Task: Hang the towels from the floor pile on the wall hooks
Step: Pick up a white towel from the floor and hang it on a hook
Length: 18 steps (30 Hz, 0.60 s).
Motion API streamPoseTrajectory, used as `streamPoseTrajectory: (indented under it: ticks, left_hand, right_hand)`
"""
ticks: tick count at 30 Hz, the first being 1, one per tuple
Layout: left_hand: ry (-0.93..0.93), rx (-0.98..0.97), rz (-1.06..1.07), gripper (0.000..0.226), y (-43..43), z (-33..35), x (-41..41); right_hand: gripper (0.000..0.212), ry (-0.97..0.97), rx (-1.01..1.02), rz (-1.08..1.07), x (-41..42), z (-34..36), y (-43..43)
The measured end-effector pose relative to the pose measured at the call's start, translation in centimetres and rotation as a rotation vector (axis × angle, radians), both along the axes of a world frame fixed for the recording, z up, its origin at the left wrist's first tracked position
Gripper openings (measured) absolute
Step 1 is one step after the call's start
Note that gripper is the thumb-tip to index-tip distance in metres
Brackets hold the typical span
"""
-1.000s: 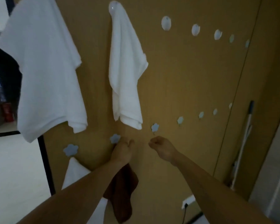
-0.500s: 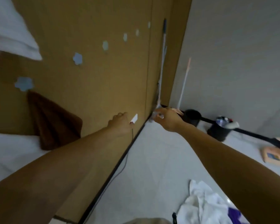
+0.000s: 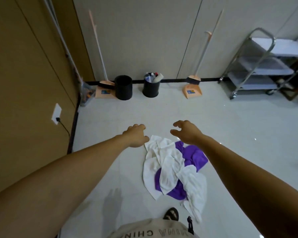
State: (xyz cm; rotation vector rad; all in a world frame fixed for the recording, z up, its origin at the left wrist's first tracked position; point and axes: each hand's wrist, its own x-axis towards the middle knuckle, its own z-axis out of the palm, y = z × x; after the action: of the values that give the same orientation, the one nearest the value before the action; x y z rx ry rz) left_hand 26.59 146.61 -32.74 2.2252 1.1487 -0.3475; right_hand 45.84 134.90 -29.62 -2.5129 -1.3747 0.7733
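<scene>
Towels (image 3: pixel 174 169), white and purple, lie heaped on the floor (image 3: pixel 230 126) near the person's feet, so several are left to hang. No hooks show, so I cannot tell how many are done. Left hand (image 3: pixel 136 134) and right hand (image 3: pixel 186 133) hover over the pile's far end, fingers loosely curled, holding nothing.

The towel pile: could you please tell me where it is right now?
In the head view, the towel pile lies on the floor right of centre, below the left hand and right hand, ahead of a sandalled foot.
</scene>
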Motion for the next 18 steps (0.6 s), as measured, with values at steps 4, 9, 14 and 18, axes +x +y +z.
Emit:
streamPoseTrajectory:
  ticks: [4,9,14,18]
  left_hand:
    - [0.038,-0.059,-0.019,0.065,-1.4,-2.4,5.0]
    - [0.127,-0.143,-0.014,0.065,-3.2,-6.5,10.7]
    - [0.183,-0.217,-0.028,0.062,-4.2,-13.5,16.1]
    - [0.189,-0.29,-0.017,0.057,-5.3,-21.5,19.2]
  right_hand:
    - [0.051,0.088,-0.026,-0.041,4.7,-3.4,-2.8]
    - [0.034,0.215,-0.091,-0.085,11.2,-8.5,-4.7]
    - [0.049,0.275,-0.184,-0.096,16.0,-16.3,-6.1]
    - [0.051,0.327,-0.302,-0.154,17.8,-25.0,-7.2]
